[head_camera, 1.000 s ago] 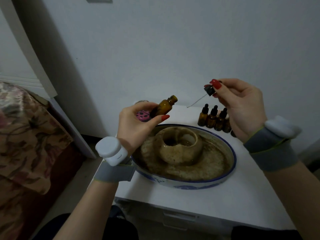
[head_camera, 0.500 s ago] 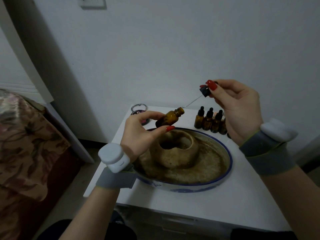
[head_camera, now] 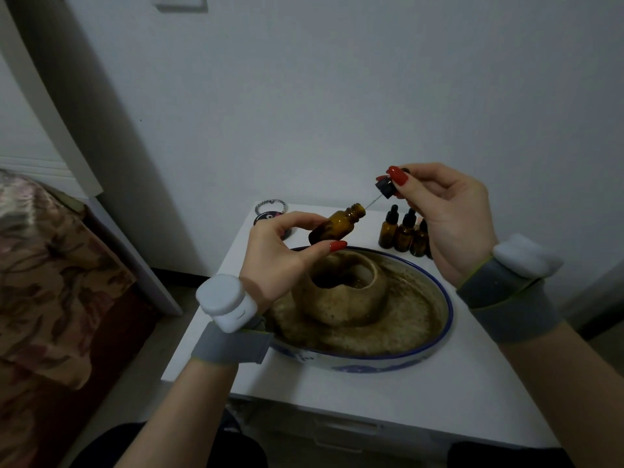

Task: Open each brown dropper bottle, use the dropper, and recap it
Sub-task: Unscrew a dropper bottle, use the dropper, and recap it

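The left hand (head_camera: 277,261) grips an open brown bottle (head_camera: 334,224) between thumb and fingers, tilted so its neck points up and to the right, raised above the far left edge of a wide bowl (head_camera: 435,346). The right hand (head_camera: 449,217) pinches the black cap of a dropper (head_camera: 385,189) between thumb and fingertips, and the thin glass tube slants down to the left with its tip right at the mouth of the bottle; whether the tip is already inside cannot be told. Directly under both hands sits the bowl, white with a blue rim, filled with murky brown water and holding a ring-shaped tan vessel (head_camera: 344,292) in its middle. Behind the bowl, near the wall, a small group of capped brown bottles (head_camera: 401,233) stands upright and close together, the rightmost ones partly hidden by the right hand. To the far left on the white table (head_camera: 405,396) lies a round dark tin (head_camera: 270,219), partly covered by the left fingers, with a beaded bracelet (head_camera: 270,204) just behind it. Each wrist carries a grey band with a white block on it. A bed with a flowered cover (head_camera: 50,275) stands left of the table.
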A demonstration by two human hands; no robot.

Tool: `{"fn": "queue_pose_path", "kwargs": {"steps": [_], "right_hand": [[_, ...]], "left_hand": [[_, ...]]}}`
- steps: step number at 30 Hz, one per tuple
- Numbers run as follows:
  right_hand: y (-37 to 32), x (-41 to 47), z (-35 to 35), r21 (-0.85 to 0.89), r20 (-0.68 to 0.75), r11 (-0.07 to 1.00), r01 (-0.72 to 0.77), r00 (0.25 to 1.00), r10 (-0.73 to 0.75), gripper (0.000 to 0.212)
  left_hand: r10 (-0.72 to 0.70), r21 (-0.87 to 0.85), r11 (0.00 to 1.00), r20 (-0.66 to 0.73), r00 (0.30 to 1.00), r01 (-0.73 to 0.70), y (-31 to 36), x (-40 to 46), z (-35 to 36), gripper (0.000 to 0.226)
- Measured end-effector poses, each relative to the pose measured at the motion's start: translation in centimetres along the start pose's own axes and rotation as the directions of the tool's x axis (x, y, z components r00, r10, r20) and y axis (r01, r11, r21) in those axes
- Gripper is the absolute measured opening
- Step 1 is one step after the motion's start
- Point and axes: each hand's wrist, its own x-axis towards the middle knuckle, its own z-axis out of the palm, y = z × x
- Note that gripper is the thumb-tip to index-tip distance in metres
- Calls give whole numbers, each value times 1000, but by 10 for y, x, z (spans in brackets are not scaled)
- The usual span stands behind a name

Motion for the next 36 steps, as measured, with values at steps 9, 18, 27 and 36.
{"fn": "queue_pose_path", "kwargs": {"steps": [9, 18, 27, 36], "right_hand": [[2, -5, 5, -18, 17, 999, -31, 999, 32, 16], [10, -7, 12, 33, 43, 999, -32, 999, 31, 7], [16, -7, 15, 5, 51, 1000, -31, 998, 31, 9], [17, -9, 14, -74, 100, 997, 32, 995, -24, 19]], "left_hand": [[-2, -14, 1000, 16, 1000, 2, 6, -1, 0, 49], [-4, -18, 1000, 7, 1000, 5, 9, -2, 0, 50], [3, -17, 1000, 16, 1000, -3, 7, -2, 0, 48], [3, -2, 1000, 15, 1000, -3, 1, 0, 1, 41]]}}
